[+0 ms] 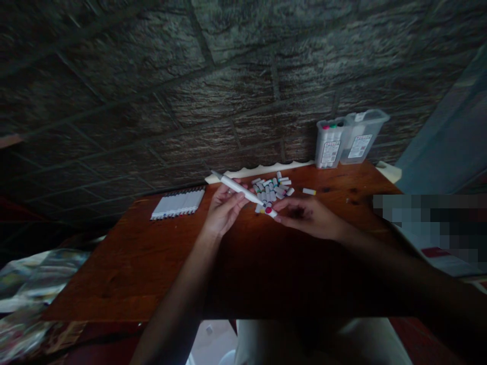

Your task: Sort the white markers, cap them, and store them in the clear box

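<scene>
My left hand (224, 208) is closed around a white marker (240, 188), which slants from upper left down to the right with its dark tip bare at the upper end. Between the fingertips of my right hand (308, 217) is a white marker cap (271, 212) with a red end, close to the marker's lower end; whether the two touch I cannot tell. Just behind my hands lies a pile of loose marker caps (268, 191) with colored ends. One cap (309, 191) with a yellow end rests apart, to the right of the pile.
Left of my hands, a row of white markers (178, 204) lies side by side on the wooden table (152, 268). At the back right stand a clear case (329, 147) holding markers and another clear case (359, 139). A textured wall (182, 101) rises behind the table.
</scene>
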Motion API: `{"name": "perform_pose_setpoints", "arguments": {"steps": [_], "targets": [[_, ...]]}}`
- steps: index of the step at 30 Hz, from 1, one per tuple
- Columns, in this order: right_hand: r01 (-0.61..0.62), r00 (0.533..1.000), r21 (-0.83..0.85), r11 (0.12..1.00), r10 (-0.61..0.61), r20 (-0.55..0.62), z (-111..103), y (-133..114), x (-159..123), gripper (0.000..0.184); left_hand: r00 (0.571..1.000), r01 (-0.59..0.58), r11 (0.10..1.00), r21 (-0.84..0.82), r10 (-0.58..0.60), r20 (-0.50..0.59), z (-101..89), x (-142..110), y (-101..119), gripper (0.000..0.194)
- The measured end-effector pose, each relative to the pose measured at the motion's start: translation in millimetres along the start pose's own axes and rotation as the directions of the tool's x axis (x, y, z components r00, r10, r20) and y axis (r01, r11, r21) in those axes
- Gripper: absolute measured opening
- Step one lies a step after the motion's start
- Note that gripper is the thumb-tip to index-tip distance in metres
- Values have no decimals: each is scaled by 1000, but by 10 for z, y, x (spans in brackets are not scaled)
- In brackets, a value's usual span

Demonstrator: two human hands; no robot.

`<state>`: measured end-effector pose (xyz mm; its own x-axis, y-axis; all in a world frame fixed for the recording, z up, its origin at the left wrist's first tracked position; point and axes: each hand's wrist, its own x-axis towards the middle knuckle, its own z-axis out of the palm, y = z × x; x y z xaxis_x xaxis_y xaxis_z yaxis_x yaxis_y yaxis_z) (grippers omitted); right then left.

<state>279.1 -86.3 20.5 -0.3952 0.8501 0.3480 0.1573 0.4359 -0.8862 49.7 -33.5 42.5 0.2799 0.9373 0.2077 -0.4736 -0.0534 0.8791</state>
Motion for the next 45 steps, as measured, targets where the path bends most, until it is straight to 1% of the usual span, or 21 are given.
{"name": "perform_pose_setpoints", "arguments": {"steps": [2,4,7,9,11,13,15,17,23,29,38,45], "targets": [[-13,1000,-21,1000,12,-12,0,6,-1,23,1000,27,999,25,-28,11,4,3,-16,39],[-14,999,-38,999,12,-51,-16,19,8,23,999,42,998,40,-42,18,3,8,-26,36],[0,993,-34,999,-4,-117,-53,53,31,23,999,18,998,55,-19,28,-10,9,-28,33],[26,986,-17,1000,-28,-162,-73,65,44,23,998,9,995,104,-16,66,-19,-1,-34,31],[51,977,-11,999,-52,-207,-85,51,53,28,988,45,981,186,-72,138,-19,-23,-52,30],[54,972,-15,998,-56,-229,-91,8,55,31,966,106,960,257,-161,203,-6,-51,-77,31],[50,971,-4,999,-50,-233,-94,-48,53,28,944,146,949,279,-218,248,16,-80,-96,33],[53,970,20,998,-47,-239,-97,-95,50,24,931,167,947,276,-243,272,42,-102,-103,33],[94,962,35,995,-82,-260,-115,-115,50,23,921,206,936,286,-285,266,66,-116,-97,35],[101,960,53,993,-83,-268,-142,-69,62,22,912,200,931,305,-291,290,34,-113,-128,35],[107,964,67,992,-87,-251,-122,-92,34,21,926,182,933,312,-269,264,55,-99,-92,31],[124,956,52,991,-105,-272,-131,-130,47,20,919,193,928,320,-285,273,71,-107,-96,33]]}}
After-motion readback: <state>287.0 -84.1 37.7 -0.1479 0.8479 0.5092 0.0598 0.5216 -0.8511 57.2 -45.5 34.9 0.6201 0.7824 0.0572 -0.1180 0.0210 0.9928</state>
